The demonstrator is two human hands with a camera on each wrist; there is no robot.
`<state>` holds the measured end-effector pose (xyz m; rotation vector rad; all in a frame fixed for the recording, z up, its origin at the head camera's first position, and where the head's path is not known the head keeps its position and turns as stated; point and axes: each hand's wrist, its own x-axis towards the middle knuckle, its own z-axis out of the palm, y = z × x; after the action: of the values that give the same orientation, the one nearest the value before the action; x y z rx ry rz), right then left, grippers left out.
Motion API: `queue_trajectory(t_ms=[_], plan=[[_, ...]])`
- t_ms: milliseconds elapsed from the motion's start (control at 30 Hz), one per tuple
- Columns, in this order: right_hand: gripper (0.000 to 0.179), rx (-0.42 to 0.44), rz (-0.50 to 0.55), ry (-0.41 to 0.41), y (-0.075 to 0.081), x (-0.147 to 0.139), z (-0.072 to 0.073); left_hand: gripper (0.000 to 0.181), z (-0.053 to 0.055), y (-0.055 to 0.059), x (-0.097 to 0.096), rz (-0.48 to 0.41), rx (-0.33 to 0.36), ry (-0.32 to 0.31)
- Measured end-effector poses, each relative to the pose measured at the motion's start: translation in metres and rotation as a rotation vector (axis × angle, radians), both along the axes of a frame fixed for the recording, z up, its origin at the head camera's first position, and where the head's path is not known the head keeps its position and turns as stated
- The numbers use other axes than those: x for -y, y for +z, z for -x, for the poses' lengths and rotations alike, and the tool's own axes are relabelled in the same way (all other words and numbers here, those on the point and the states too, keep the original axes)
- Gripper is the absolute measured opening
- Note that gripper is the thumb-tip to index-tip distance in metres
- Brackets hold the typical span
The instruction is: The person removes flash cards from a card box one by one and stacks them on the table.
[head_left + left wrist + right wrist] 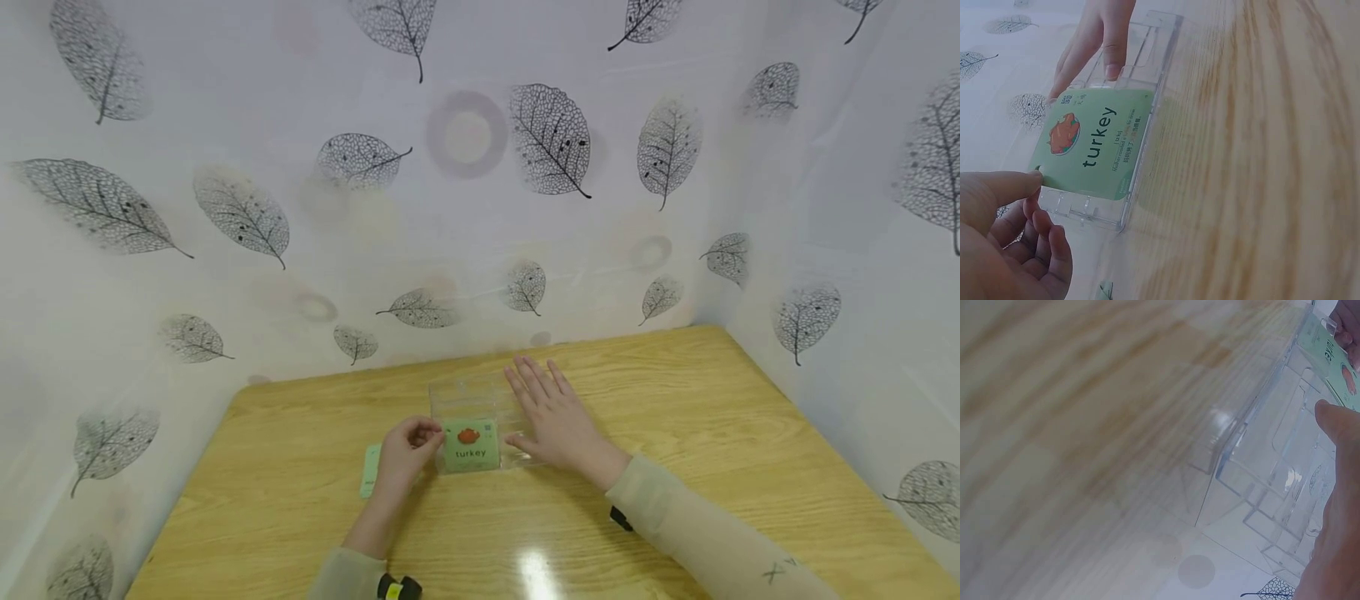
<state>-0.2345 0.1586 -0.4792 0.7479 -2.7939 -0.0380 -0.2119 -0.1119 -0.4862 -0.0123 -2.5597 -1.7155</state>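
A green flash card (471,460) printed with a roast bird and the word "turkey" lies face up over a clear plastic card box (1159,81). At the card's left edge, my left hand (406,454) pinches a corner between thumb and index finger, the other fingers curled in. My right hand (561,427) rests palm down over the right part of the box, fingers outstretched, with the thumb (1335,419) near the card's right edge. Moulded ridges and walls of the box show in the right wrist view; its far right part is hidden beneath that hand.
Another pale green card (371,471) lies on the wooden table (285,500), left of the box and partly behind my left hand. A leaf-patterned white sheet (465,233) rises behind the table and along both sides.
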Motion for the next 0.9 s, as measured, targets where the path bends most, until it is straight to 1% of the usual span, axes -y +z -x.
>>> queue_trajectory(t_ms=[167, 300, 533, 733, 900], plan=[[0.104, -0.012, -0.002, 0.007, -0.0003, -0.0005, 0.0007, 0.010, -0.0002, 0.0009, -0.0004, -0.007, 0.007, 0.002], [0.103, -0.012, -0.001, 0.009, 0.0006, -0.0006, 0.0003, 0.010, 0.0001, 0.0014, -0.0004, -0.003, -0.001, -0.002], [0.103, 0.003, 0.021, 0.016, 0.0017, -0.0006, -0.0010, 0.009, -0.0003, 0.0009, -0.0002, 0.006, 0.002, -0.004], [0.104, 0.006, -0.013, 0.006, 0.0020, -0.0012, -0.0025, 0.009, 0.0000, -0.0009, -0.0004, 0.002, 0.006, 0.012], [0.103, -0.010, -0.023, 0.006, 0.0011, -0.0013, -0.0019, 0.010, 0.0007, -0.0004, -0.0008, 0.017, -0.002, 0.027]])
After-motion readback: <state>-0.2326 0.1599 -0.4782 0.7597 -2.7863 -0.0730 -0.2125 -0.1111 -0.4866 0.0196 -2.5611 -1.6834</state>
